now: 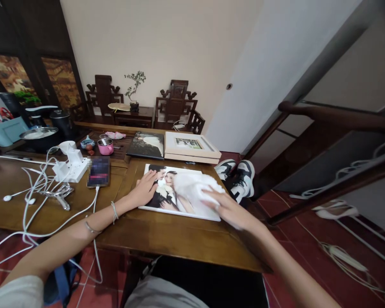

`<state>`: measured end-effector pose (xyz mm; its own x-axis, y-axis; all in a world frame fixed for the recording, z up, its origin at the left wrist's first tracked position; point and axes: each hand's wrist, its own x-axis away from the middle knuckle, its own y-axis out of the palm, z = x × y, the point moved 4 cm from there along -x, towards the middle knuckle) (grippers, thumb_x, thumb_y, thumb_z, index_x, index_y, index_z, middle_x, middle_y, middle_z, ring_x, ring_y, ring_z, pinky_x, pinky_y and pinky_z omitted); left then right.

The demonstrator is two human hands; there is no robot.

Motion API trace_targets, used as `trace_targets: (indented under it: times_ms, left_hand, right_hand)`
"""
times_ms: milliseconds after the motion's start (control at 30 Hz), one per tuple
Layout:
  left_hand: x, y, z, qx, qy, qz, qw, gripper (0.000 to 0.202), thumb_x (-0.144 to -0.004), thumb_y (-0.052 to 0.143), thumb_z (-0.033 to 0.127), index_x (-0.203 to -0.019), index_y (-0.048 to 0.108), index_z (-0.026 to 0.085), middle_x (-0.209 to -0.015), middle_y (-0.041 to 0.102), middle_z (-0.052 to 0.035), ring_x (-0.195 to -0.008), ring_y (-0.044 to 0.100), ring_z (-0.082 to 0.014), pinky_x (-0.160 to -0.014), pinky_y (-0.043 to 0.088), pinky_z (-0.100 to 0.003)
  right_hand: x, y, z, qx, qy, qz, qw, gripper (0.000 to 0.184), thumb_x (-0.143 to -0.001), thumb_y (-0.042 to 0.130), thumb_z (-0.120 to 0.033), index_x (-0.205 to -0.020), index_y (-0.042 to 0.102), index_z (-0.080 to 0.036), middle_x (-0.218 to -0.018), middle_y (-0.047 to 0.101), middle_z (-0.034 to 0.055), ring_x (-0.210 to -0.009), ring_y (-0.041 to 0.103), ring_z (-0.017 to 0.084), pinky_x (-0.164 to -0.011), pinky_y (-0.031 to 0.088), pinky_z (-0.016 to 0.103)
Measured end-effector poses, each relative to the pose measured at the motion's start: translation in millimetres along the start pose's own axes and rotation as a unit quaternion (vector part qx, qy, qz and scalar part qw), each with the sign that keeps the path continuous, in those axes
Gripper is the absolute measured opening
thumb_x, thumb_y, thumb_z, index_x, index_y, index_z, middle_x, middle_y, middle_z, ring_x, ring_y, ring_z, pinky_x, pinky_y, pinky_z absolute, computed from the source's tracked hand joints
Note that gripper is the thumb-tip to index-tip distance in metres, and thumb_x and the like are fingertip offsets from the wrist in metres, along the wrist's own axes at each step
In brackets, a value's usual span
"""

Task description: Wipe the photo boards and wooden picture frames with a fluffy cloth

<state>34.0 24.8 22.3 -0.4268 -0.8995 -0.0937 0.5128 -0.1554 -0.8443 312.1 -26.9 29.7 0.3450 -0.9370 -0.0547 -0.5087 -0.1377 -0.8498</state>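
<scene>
A wedding photo album (164, 197) with a couple's picture on its cover lies flat on the wooden table (179, 239). My left hand (143, 190) rests on the album's left edge, fingers stretched out and holding nothing. On the album's right half, a crumpled white cloth (195, 188) covers part of the picture. My right hand (223, 206) grips this cloth and presses it against the cover; the hand is slightly blurred.
Behind the album lie a dark photo book (146, 144) and a cream box (208, 150). Left stand a phone (98, 173) on a charging cable, a white power strip (75, 170), tangled cords and a pink cup (105, 147). Sneakers (242, 177) are beyond the table's right edge.
</scene>
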Motion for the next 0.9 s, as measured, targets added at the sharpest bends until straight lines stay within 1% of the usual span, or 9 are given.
trace_targets:
  times_ms: [100,200,300,467,567,633,733,800,900]
  left_hand:
    - [0.5,-0.7,0.6,-0.004,0.005,0.004,1.000,0.051,-0.098,0.031,0.029,-0.147,0.035,0.016,-0.158,0.027,-0.0116,-0.148,0.017,-0.0235,-0.118,0.019,-0.053]
    - [0.6,0.4,0.3,-0.005,-0.002,0.018,1.000,0.051,-0.097,0.032,0.029,-0.146,0.035,0.013,-0.157,0.027,-0.0123,-0.148,0.019,-0.0232,-0.118,0.020,-0.052]
    - [1.5,2.5,1.0,-0.002,-0.007,0.034,0.999,0.050,-0.097,0.032,0.028,-0.145,0.036,0.015,-0.157,0.029,-0.0117,-0.147,0.020,-0.0234,-0.117,0.023,-0.052]
    - [4.2,5.9,3.5,-0.002,0.005,0.046,0.999,0.049,-0.097,0.032,0.027,-0.144,0.038,0.016,-0.156,0.032,-0.0110,-0.147,0.022,-0.0228,-0.117,0.023,-0.050]
    - [5.3,6.7,4.6,-0.006,0.014,0.043,0.999,0.049,-0.097,0.033,0.027,-0.144,0.039,0.018,-0.156,0.032,-0.0103,-0.147,0.022,-0.0219,-0.118,0.023,-0.048]
    - [5.8,6.0,4.9,-0.009,0.009,0.040,0.999,0.048,-0.097,0.033,0.028,-0.144,0.039,0.018,-0.156,0.031,-0.0104,-0.147,0.022,-0.0218,-0.118,0.023,-0.048]
    - [5.8,4.2,5.7,-0.017,-0.001,0.029,0.999,0.048,-0.098,0.033,0.027,-0.144,0.038,0.017,-0.156,0.031,-0.0110,-0.147,0.022,-0.0221,-0.118,0.023,-0.047]
    - [4.8,3.3,5.6,-0.018,-0.001,0.022,1.000,0.049,-0.098,0.032,0.027,-0.145,0.038,0.016,-0.157,0.030,-0.0112,-0.147,0.021,-0.0225,-0.118,0.023,-0.048]
    - [1.7,3.0,2.8,-0.011,0.000,0.021,1.000,0.048,-0.097,0.033,0.027,-0.144,0.039,0.017,-0.157,0.029,-0.0115,-0.147,0.020,-0.0230,-0.117,0.024,-0.050]
  right_hand:
    - [-58.6,-9.5,21.4,-0.011,0.029,0.077,0.997,0.052,-0.091,0.043,-0.048,-0.134,0.057,-0.024,-0.145,0.050,0.0065,-0.141,0.030,0.033,-0.114,0.025,0.056]
    - [-78.8,-11.6,22.7,-0.011,0.040,0.103,0.994,0.054,-0.091,0.038,-0.045,-0.137,0.053,-0.020,-0.146,0.048,0.0093,-0.141,0.030,0.034,-0.114,0.021,0.058]
    - [-47.3,-4.9,8.8,0.001,0.024,0.091,0.996,0.049,-0.089,0.044,-0.042,-0.131,0.059,-0.023,-0.141,0.054,0.0076,-0.141,0.029,0.034,-0.115,0.020,0.059]
    - [48.9,9.3,-30.4,0.073,-0.103,0.048,0.991,0.035,-0.093,0.042,-0.032,-0.117,0.066,-0.024,-0.147,0.047,0.0073,-0.140,0.032,0.032,-0.115,0.023,0.058]
    - [67.8,12.9,-47.9,0.096,-0.123,0.035,0.987,0.031,-0.092,0.044,-0.028,-0.112,0.067,-0.023,-0.148,0.045,0.0102,-0.138,0.036,0.032,-0.115,0.024,0.058]
    - [55.3,14.9,-56.7,0.102,-0.133,0.018,0.986,0.033,-0.092,0.042,-0.025,-0.114,0.067,-0.023,-0.147,0.046,0.0109,-0.139,0.035,0.030,-0.115,0.022,0.058]
    - [10.5,12.0,-58.9,0.092,-0.137,0.000,0.986,0.039,-0.091,0.040,-0.025,-0.123,0.063,-0.023,-0.146,0.049,0.0088,-0.140,0.034,0.029,-0.116,0.019,0.057]
    - [-26.8,4.6,-48.9,0.079,-0.106,0.004,0.991,0.042,-0.091,0.041,-0.029,-0.128,0.060,-0.025,-0.143,0.052,0.0065,-0.137,0.039,0.031,-0.116,0.019,0.057]
    - [-71.9,-7.5,-28.3,0.072,-0.053,0.036,0.995,0.045,-0.092,0.039,-0.032,-0.133,0.057,-0.022,-0.141,0.055,0.0094,-0.133,0.044,0.033,-0.115,0.018,0.060]
